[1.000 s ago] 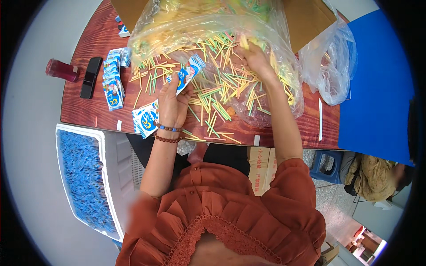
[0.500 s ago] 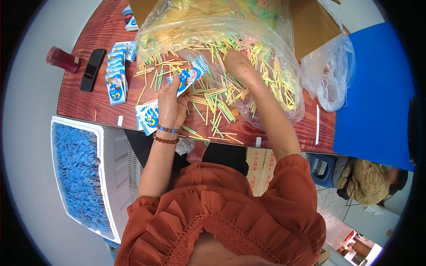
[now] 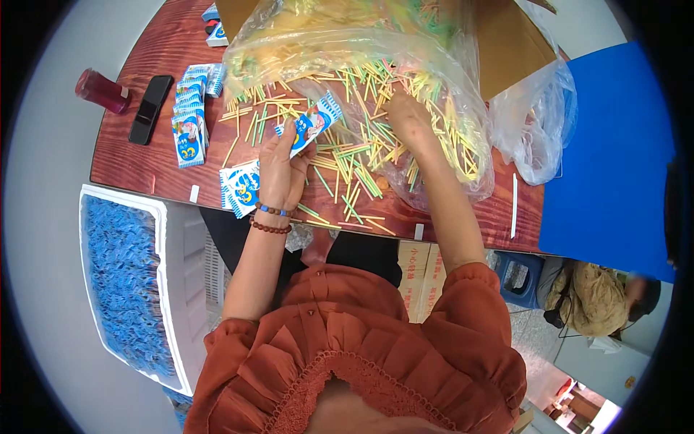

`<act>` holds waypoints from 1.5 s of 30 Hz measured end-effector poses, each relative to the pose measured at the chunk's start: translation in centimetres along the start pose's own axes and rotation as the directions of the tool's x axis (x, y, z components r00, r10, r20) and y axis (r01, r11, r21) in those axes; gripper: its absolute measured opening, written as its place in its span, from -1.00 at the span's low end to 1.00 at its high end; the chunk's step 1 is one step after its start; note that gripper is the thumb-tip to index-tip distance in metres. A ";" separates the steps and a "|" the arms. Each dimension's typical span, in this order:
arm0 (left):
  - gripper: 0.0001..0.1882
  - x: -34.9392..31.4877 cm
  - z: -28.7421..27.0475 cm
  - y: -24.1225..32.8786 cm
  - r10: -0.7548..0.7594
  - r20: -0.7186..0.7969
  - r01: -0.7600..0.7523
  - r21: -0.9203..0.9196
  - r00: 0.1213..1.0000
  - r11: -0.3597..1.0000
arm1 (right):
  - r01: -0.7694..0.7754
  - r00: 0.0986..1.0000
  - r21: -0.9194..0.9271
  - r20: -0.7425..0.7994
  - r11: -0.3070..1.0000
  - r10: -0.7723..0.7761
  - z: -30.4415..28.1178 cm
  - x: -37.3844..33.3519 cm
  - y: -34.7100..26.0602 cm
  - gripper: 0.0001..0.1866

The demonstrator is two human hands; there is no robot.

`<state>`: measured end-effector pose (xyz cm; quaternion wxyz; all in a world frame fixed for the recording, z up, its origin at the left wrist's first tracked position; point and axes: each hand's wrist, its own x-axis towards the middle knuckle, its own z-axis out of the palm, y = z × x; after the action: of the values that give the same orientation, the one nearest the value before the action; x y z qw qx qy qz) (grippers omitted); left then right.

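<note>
My left hand (image 3: 283,163) pinches a small blue-and-white packet (image 3: 315,124), held tilted above the table with its printed face up. Under and beside that wrist lie more such packets (image 3: 241,189) in a fanned pile at the table's near edge. My right hand (image 3: 409,119) reaches down into a heap of thin straw-like sticks (image 3: 352,168) in yellow, green and pink. Its fingers are bent down and mostly hidden, so anything in them does not show. The sticks spill out of a large clear plastic bag (image 3: 318,50) at the back of the table.
An overlapping row of packets (image 3: 189,119) lies at left, beside a black phone (image 3: 150,110) and a red-tinted bottle (image 3: 103,91). A foam box (image 3: 165,289) full of blue packets stands below left. At right are a cardboard box (image 3: 510,47), a crumpled clear bag (image 3: 533,137) and a blue panel (image 3: 614,159).
My right hand has shifted a little to the right and nearer within the stick heap. My left hand keeps the packet in almost the same place.
</note>
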<state>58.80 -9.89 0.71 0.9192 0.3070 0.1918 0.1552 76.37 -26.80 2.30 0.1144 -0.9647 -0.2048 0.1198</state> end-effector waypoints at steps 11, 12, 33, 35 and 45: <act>-0.79 0.1 -0.9 0.6 0.001 -0.010 -0.002 -0.053 1.000 0.999 | 0.015 0.995 0.145 -0.095 0.989 -0.002 -0.4 -0.3 0.5 -0.59; -0.79 0.1 -0.8 0.5 -0.002 -0.006 0.002 -0.058 1.000 0.998 | 0.013 0.998 0.061 -0.061 0.998 -0.009 -0.1 -0.7 -0.1 -0.60; -0.79 0.7 1.1 -0.5 -0.038 0.025 0.038 -0.003 0.999 0.999 | -0.198 0.972 0.979 0.191 -0.043 -0.137 -0.3 -2.1 2.4 -0.71; -0.79 1.5 2.3 -1.2 -0.035 0.032 0.035 0.008 0.999 0.999 | -0.204 0.908 0.974 0.150 -0.101 -0.390 0.0 -1.6 3.5 -0.71; -0.77 5.4 8.3 -3.1 -0.120 0.132 0.095 0.186 0.984 0.978 | -0.315 0.817 0.930 0.163 -0.191 -0.554 0.4 -4.0 0.5 -0.68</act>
<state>67.76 -14.31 3.50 0.9061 0.3880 0.1554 0.0650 72.86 -28.88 2.50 0.7570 -0.4061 -0.1587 0.4868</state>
